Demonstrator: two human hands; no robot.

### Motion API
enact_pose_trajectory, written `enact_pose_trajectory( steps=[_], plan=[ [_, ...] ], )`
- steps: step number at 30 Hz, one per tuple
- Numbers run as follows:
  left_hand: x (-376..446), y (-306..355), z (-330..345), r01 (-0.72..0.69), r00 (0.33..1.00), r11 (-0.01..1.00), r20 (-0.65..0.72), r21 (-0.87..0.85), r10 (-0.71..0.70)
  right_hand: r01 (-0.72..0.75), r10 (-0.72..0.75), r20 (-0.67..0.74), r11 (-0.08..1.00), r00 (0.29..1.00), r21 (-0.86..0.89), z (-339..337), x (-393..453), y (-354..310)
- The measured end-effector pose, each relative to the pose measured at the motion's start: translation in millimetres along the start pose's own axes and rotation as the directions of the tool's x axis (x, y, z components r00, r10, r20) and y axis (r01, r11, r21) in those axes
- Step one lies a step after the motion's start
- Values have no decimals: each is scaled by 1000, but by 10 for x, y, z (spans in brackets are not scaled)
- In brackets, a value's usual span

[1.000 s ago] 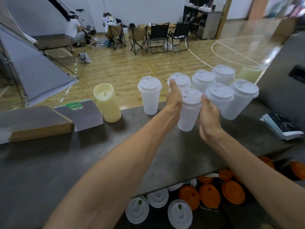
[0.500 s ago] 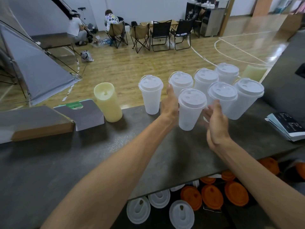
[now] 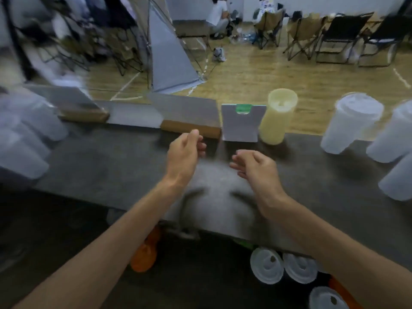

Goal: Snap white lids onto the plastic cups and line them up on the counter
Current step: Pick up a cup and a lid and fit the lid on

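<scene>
Dark grey, faintly mottled counter [image 3: 111, 166]. On it, translucent white lidded cups [image 3: 350, 123] at its right end, a pale yellow cup [image 3: 277, 118] left of those. White card with a green tab [image 3: 243, 123] beside the yellow cup. Brown-edged grey board [image 3: 189, 120] further left. Below the counter, white lids [image 3: 266, 265] and orange lids [image 3: 145, 253].

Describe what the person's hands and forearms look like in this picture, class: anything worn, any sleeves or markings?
Both forearms are bare to the frame edge, with no sleeves in view. The left hand and right hand wear no gloves, and no watch, ring or marking shows, though the picture is blurred.
</scene>
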State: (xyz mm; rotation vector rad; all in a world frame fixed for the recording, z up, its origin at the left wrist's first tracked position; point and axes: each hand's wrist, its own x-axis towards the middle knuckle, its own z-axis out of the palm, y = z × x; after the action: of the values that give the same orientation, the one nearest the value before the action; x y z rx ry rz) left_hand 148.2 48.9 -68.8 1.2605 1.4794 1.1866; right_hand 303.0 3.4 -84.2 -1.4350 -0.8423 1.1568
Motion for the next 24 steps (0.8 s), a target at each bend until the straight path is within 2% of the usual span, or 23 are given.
enact_pose_trajectory(
  steps=[3, 7, 11, 13, 17, 21, 24],
  plan=[
    [83, -74, -896, -12, 983, 998, -183, 58, 22, 57, -33, 223, 993, 974, -100, 928, -2, -113],
    [85, -260, -2001, 26, 924, 995, -381, 98, 13, 126, -28, 456, 975, 889, -184, 2054, -23, -173],
    [122, -458, -2857, 112, 781, 991, -623, 73, -42, 191, -10, 626, 956, 780, -223, 3043, -128, -180],
    [209, -517, -3205, 135, 724, 990, -686, 27, -81, 205, 9, 680, 950, 733, -234, 3489, -164, -190],
    [496, -592, -3692, 130, 690, 987, -707, -94, -158, 167, 48, 751, 964, 659, -208, 4239, -214, -278],
    [747, -664, -3832, 49, 752, 982, -640, -184, -157, 110, 68, 772, 978, 632, -175, 4672, -203, -272],
    [767, -730, -3731, 20, 788, 987, -604, -161, -115, 77, 77, 771, 984, 632, -162, 4690, -163, -244]
  ],
)
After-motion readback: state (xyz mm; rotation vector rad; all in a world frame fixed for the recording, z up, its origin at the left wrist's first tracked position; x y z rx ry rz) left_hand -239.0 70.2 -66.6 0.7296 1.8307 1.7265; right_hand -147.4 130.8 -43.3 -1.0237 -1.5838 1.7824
